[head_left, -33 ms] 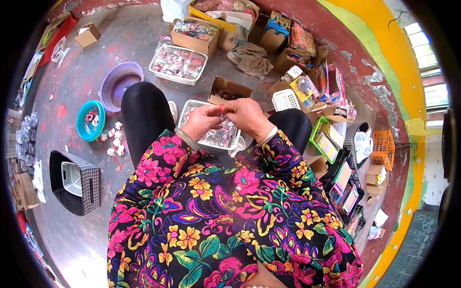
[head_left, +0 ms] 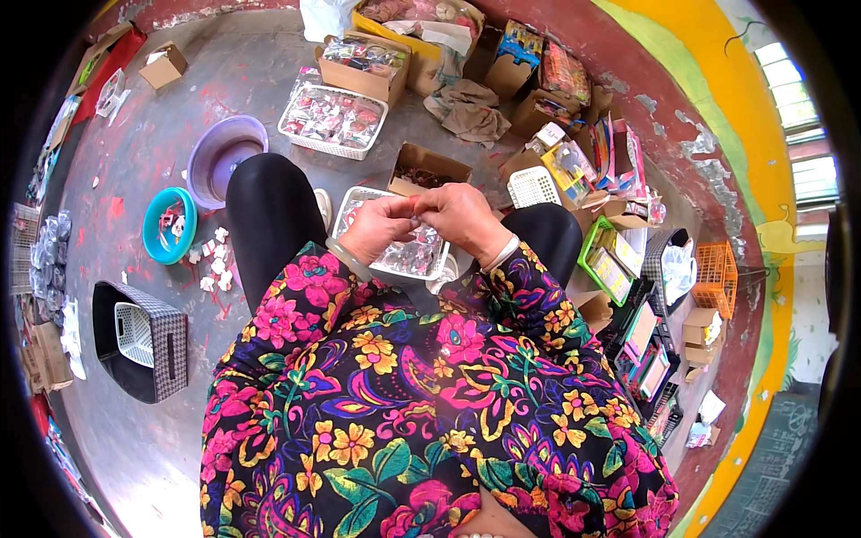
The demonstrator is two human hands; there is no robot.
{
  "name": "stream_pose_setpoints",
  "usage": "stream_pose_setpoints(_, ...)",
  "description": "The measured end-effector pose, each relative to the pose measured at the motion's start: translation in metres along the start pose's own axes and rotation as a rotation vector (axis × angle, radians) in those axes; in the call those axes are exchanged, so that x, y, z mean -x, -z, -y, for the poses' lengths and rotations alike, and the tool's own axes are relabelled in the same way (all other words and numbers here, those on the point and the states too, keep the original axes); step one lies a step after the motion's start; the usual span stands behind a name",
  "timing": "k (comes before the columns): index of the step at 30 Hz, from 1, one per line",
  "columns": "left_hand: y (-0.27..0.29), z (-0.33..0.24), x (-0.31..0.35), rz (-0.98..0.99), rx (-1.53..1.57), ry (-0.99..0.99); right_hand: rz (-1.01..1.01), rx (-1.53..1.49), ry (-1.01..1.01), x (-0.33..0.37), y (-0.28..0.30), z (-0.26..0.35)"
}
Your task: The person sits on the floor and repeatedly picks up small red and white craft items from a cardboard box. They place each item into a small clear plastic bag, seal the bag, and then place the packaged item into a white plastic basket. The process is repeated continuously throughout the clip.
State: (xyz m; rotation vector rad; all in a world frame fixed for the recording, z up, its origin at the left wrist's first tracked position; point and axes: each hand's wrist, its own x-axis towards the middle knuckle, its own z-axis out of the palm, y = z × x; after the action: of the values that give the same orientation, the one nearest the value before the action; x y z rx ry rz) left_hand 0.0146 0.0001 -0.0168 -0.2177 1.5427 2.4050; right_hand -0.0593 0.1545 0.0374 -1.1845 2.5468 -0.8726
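My left hand (head_left: 378, 229) and my right hand (head_left: 463, 221) meet at the fingertips, both closed in a pinch. Something small and pale may sit between them, but the fingers hide what it is. Below them, between my knees, stands a white plastic basket (head_left: 346, 203) holding several clear packets (head_left: 414, 258) with dark and red contents. My hands cover part of this basket. Just beyond the fingers is an open cardboard box (head_left: 456, 170) with dark reddish pieces inside.
Another white basket (head_left: 327, 148) full of packets stands ahead. To the left are a purple basin (head_left: 202, 164), a teal basin (head_left: 152, 235), scattered white pieces (head_left: 218, 260) and a checked bin (head_left: 170, 359). At right sit a green basket (head_left: 592, 260), an orange crate (head_left: 715, 273) and several boxes.
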Motion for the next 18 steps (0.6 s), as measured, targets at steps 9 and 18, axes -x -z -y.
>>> stream_pose_setpoints(9, -0.003, -0.01, 0.003, -0.066, 0.059, 0.034, -0.16, -0.336, 0.032, -0.004, 0.021, -0.001)
stream_pose_setpoints(18, -0.009, -0.019, 0.007, -0.108, 0.192, -0.014, 0.193, -0.956, -0.483, 0.005, 0.009, -0.026)
